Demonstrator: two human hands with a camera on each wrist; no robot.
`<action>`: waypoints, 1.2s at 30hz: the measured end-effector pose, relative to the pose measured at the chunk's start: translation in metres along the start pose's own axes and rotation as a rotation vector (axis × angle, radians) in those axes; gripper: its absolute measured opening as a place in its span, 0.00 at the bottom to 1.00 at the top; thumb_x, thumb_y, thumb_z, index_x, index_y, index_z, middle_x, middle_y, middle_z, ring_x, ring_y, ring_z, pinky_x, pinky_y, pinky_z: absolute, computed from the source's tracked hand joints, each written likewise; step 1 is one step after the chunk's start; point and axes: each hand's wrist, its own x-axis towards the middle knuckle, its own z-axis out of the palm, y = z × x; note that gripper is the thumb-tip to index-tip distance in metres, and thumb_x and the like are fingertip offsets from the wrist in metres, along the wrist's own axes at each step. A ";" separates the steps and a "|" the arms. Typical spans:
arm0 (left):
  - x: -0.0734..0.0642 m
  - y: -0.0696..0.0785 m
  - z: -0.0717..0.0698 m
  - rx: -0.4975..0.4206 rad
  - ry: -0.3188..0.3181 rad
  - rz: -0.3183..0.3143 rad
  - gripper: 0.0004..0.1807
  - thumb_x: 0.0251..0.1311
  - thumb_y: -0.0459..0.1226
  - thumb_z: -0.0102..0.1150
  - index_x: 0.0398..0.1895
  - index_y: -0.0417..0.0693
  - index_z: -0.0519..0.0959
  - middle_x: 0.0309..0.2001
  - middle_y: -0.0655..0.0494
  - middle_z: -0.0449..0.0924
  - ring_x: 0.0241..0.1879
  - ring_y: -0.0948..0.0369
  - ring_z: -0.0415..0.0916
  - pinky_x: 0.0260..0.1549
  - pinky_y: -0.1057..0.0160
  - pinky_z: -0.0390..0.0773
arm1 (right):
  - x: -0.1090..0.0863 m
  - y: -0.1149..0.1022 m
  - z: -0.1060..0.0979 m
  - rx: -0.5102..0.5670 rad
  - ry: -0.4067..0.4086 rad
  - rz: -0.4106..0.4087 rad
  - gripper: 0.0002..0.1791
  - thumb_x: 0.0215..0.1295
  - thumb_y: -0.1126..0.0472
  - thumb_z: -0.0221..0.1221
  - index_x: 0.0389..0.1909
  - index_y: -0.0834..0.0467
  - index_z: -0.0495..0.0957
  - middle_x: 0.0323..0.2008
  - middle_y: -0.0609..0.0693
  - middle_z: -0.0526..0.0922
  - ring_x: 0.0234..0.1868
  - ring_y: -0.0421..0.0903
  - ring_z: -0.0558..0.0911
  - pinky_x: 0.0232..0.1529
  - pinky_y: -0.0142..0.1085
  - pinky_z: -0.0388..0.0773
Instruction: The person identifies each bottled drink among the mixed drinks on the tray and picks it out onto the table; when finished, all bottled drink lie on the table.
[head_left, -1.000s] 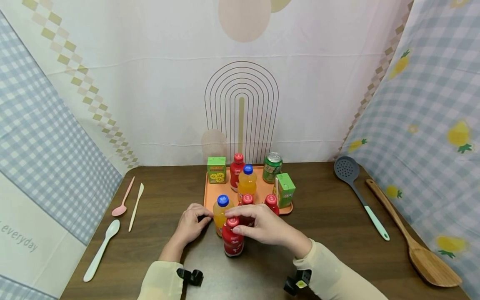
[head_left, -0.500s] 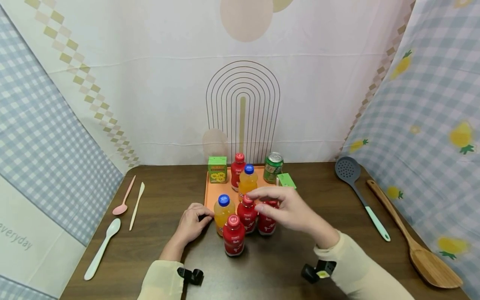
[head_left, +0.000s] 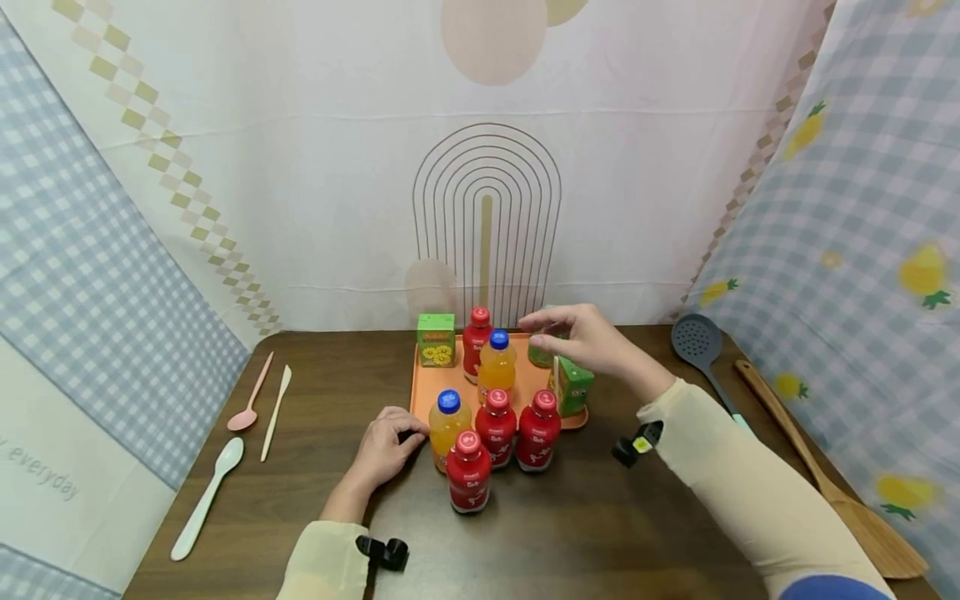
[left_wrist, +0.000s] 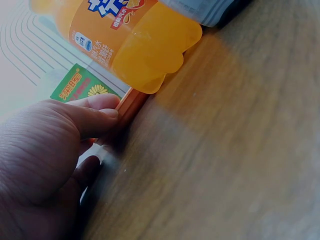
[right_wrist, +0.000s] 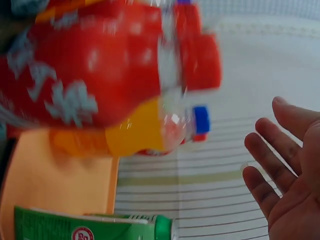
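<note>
My left hand (head_left: pixel 386 446) pinches the rim of the orange tray (left_wrist: pixel 131 106) between thumb and fingers at its front left corner. Beside it an orange-drink bottle (head_left: pixel 448 429) with a blue cap stands upright. Above the tray's right rear, my right hand (head_left: pixel 588 340) is raised with fingers extended, holding nothing; it partly hides a green can (head_left: pixel 539 353). Three red bottles stand at the front: one nearest me (head_left: pixel 468 485), one in the middle (head_left: pixel 497 437), one at right (head_left: pixel 537 437). Farther back stand another red bottle (head_left: pixel 473 346) and another orange-drink bottle (head_left: pixel 497 371).
Green drink cartons stand on the tray, one at the rear left (head_left: pixel 437 343), one at right (head_left: pixel 576 388). A pink spoon (head_left: pixel 242 419), a knife (head_left: pixel 276 412) and a pale spoon (head_left: pixel 212 492) lie left; a skimmer (head_left: pixel 697 342) and wooden spatula (head_left: pixel 795 446) lie right.
My right hand has left the front red bottle, passing right and back over the other red bottles to the can. My left hand stays at the tray's corner.
</note>
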 end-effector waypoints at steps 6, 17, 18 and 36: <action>0.001 -0.001 0.000 -0.001 0.010 -0.006 0.09 0.53 0.31 0.69 0.29 0.59 0.86 0.30 0.73 0.80 0.44 0.64 0.72 0.46 0.55 0.74 | 0.032 0.020 0.004 -0.025 -0.065 0.017 0.13 0.64 0.57 0.63 0.49 0.50 0.83 0.47 0.48 0.84 0.45 0.46 0.81 0.48 0.46 0.77; -0.001 0.002 -0.001 -0.007 0.020 0.028 0.09 0.52 0.32 0.70 0.29 0.60 0.86 0.31 0.74 0.79 0.44 0.65 0.72 0.46 0.57 0.75 | 0.074 0.045 0.020 -0.082 -0.123 0.126 0.16 0.62 0.55 0.65 0.51 0.48 0.83 0.57 0.47 0.79 0.57 0.48 0.75 0.54 0.49 0.73; -0.001 0.002 -0.001 -0.009 0.019 0.031 0.09 0.53 0.32 0.70 0.29 0.60 0.86 0.31 0.74 0.79 0.44 0.65 0.72 0.46 0.57 0.75 | 0.076 0.046 0.021 -0.086 -0.129 0.134 0.16 0.62 0.54 0.65 0.51 0.47 0.83 0.58 0.47 0.78 0.58 0.47 0.75 0.55 0.49 0.73; -0.002 0.000 0.001 -0.006 0.029 0.035 0.09 0.53 0.31 0.70 0.28 0.59 0.86 0.30 0.74 0.78 0.43 0.66 0.71 0.45 0.59 0.74 | 0.093 0.056 0.039 0.035 -0.235 0.197 0.19 0.68 0.59 0.58 0.59 0.52 0.77 0.50 0.47 0.81 0.47 0.44 0.80 0.47 0.38 0.79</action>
